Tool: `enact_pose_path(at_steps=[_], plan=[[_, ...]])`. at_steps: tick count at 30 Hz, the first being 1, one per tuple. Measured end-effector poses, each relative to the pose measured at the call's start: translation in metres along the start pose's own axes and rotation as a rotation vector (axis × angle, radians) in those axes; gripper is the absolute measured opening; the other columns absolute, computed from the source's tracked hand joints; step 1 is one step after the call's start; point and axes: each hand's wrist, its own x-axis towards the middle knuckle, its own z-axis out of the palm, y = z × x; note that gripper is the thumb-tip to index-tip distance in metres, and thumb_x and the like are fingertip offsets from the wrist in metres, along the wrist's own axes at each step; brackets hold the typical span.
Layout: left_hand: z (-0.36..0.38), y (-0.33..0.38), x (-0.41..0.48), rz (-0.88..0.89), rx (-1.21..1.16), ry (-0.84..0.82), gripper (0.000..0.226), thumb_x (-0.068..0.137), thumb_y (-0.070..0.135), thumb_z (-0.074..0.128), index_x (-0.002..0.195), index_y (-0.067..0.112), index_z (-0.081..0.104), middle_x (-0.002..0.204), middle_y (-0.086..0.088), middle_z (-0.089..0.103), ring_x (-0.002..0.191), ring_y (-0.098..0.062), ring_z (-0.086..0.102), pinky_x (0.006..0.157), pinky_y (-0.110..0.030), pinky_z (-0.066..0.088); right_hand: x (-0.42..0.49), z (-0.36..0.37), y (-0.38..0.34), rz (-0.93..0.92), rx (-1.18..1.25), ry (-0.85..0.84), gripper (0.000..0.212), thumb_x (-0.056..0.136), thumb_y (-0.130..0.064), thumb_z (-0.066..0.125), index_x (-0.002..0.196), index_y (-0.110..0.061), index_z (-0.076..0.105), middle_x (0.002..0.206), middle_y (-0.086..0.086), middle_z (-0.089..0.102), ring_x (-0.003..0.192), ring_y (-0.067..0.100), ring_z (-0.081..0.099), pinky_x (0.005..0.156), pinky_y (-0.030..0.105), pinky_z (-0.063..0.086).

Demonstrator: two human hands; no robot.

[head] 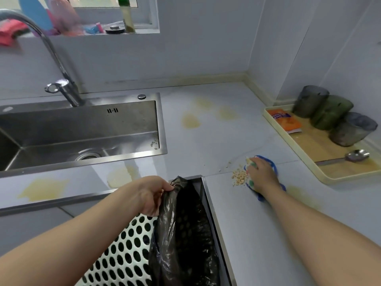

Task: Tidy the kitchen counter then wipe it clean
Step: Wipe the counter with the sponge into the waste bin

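Note:
My left hand (151,195) grips the rim of a black rubbish bag (185,234), held up at the counter's front edge over a white perforated bin (123,254). My right hand (262,174) presses flat on a blue-edged cloth (272,165) on the pale counter (216,141). A small heap of crumbs (239,175) lies just left of the cloth, between it and the bag. Yellowish stains (190,120) mark the counter in several places.
A steel sink (82,129) with a tall tap (61,87) fills the left. At the right a tray (321,172) carries an orange packet (285,119), three dark cups (329,114) and a spoon (354,155). Bottles stand on the window sill (127,15).

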Motion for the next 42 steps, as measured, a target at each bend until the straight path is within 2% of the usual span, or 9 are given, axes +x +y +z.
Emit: enact_pose_path(at_steps=[10,15,20,25,30,33,35,39,42], plan=[[0.002,-0.001,-0.014,0.024,0.069,0.011,0.037,0.096,0.011,0.043,0.065,-0.003,0.058,0.052,-0.014,0.061,0.039,-0.024,0.061,0.045,-0.036,0.055,-0.05,0.021,-0.017,0.007,0.321,-0.064,0.039,0.085,0.005,0.046,0.104,-0.021,0.068,0.103,0.006,0.066,0.096,0.023,0.061,0.072,0.024,0.05],[0.0,-0.006,-0.014,0.059,0.102,0.093,0.028,0.094,0.011,0.048,0.071,-0.002,0.057,0.058,-0.012,0.06,0.048,-0.023,0.059,0.041,-0.034,0.054,-0.072,0.033,-0.043,0.013,0.66,-0.24,0.041,0.08,0.023,0.028,0.077,0.0,0.061,0.066,0.01,0.058,0.036,0.003,0.055,0.036,0.015,0.043],[-0.003,-0.011,-0.014,0.075,0.093,0.115,0.027,0.094,0.01,0.049,0.07,-0.001,0.057,0.052,-0.011,0.06,0.049,-0.023,0.058,0.043,-0.029,0.054,-0.06,0.015,-0.047,0.022,0.692,0.068,0.037,0.083,0.013,0.035,0.092,-0.012,0.061,0.078,0.004,0.059,0.069,0.017,0.059,0.05,0.013,0.044],[0.0,-0.013,-0.018,0.093,0.057,0.112,0.03,0.095,0.012,0.047,0.069,-0.001,0.055,0.047,-0.011,0.058,0.038,-0.021,0.057,0.039,-0.029,0.053,-0.084,0.053,-0.028,-0.136,0.15,-0.058,0.038,0.086,0.004,0.043,0.116,-0.012,0.061,0.111,0.011,0.063,0.101,0.029,0.059,0.079,0.021,0.044],[0.003,-0.014,-0.022,0.111,0.07,0.125,0.033,0.097,0.013,0.044,0.068,-0.001,0.053,0.044,-0.012,0.057,0.036,-0.02,0.056,0.042,-0.025,0.051,-0.091,0.067,-0.059,-0.068,0.563,-0.221,0.042,0.078,0.012,0.037,0.079,-0.02,0.064,0.075,0.0,0.062,0.069,0.016,0.056,0.059,0.019,0.044],[0.002,-0.015,-0.025,0.115,0.074,0.129,0.032,0.096,0.012,0.044,0.069,-0.001,0.054,0.048,-0.012,0.058,0.043,-0.021,0.057,0.042,-0.026,0.052,-0.078,0.047,-0.067,-0.025,0.741,-0.036,0.04,0.078,0.014,0.037,0.075,-0.019,0.06,0.073,0.001,0.059,0.068,0.017,0.055,0.061,0.022,0.044],[0.002,-0.016,-0.028,0.123,0.061,0.134,0.03,0.096,0.012,0.045,0.07,-0.002,0.054,0.046,-0.012,0.058,0.041,-0.022,0.058,0.04,-0.026,0.051,-0.073,0.035,-0.056,-0.009,0.607,0.108,0.035,0.082,0.009,0.04,0.089,-0.016,0.062,0.084,0.002,0.059,0.082,0.02,0.054,0.066,0.021,0.039],[0.005,-0.017,-0.03,0.137,0.064,0.145,0.03,0.097,0.012,0.045,0.071,-0.001,0.054,0.043,-0.012,0.057,0.036,-0.021,0.057,0.04,-0.024,0.05,-0.097,0.06,-0.027,-0.119,0.194,0.023,0.035,0.084,0.003,0.046,0.106,-0.017,0.065,0.108,0.003,0.063,0.099,0.022,0.057,0.071,0.022,0.039],[0.008,-0.017,-0.03,0.147,0.064,0.15,0.031,0.097,0.011,0.043,0.07,-0.001,0.052,0.043,-0.011,0.056,0.033,-0.02,0.055,0.045,-0.024,0.05,-0.112,0.078,-0.037,-0.198,0.223,-0.062,0.037,0.08,0.005,0.044,0.102,-0.013,0.067,0.104,0.005,0.066,0.082,0.013,0.054,0.064,0.018,0.037]])
